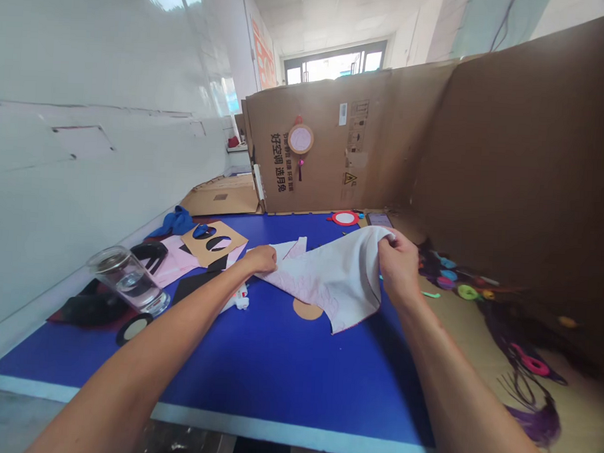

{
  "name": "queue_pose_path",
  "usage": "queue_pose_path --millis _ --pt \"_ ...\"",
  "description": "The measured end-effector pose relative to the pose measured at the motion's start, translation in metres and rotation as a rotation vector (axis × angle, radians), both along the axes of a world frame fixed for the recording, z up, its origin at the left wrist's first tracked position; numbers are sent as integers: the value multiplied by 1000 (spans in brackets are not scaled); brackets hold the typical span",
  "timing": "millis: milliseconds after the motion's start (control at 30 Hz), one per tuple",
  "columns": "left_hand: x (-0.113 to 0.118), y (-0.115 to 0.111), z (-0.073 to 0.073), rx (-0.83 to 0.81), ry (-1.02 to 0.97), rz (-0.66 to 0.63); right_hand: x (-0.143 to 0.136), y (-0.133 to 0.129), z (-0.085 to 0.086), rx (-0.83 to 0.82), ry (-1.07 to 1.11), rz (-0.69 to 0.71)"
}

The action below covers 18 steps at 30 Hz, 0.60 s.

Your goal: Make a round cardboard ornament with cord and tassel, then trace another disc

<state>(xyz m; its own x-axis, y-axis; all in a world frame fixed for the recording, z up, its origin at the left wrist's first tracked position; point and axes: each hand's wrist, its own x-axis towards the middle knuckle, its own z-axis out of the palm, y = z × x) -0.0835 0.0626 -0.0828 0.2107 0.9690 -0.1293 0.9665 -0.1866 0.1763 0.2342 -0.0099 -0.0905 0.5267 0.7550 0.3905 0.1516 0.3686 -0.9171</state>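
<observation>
The white cloth (pixel 330 274) was, in the head view, spread between the two hands above the blue table (pixel 285 373). The left hand (pixel 261 258) was closed upon its left end, while the right hand (pixel 399 261) gripped its upper right edge, so that the cloth hung in a fold there. In my judgement, an uneven pull could make the cloth slip or become crooked; its loose lower edge could also drag the cardboard disc (pixel 307 309). The cloth covered part of this disc. The left forearm (pixel 187 325) partly hid a white tool (pixel 241 298), whose kind I could not tell. The left fingertips were not clearly visible, and the purple bundle (pixel 538 424) was blurred.
</observation>
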Motion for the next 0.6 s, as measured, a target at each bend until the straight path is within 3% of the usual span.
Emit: queue_pose_path --millis 133,333,467,533,600 --pt "-1 -3 4 48 -37 11 -1 0 1 -4 22 3" --pt "-16 -11 34 217 -123 27 -2 -1 1 -37 97 39" --pt "-28 -53 42 222 -112 -65 -1 0 0 -56 83 36" --pt "-32 -80 38 260 -26 -173 -2 1 -1 -61 83 43" --pt "-36 -102 31 258 31 -201 -3 1 -2 -61 94 65"
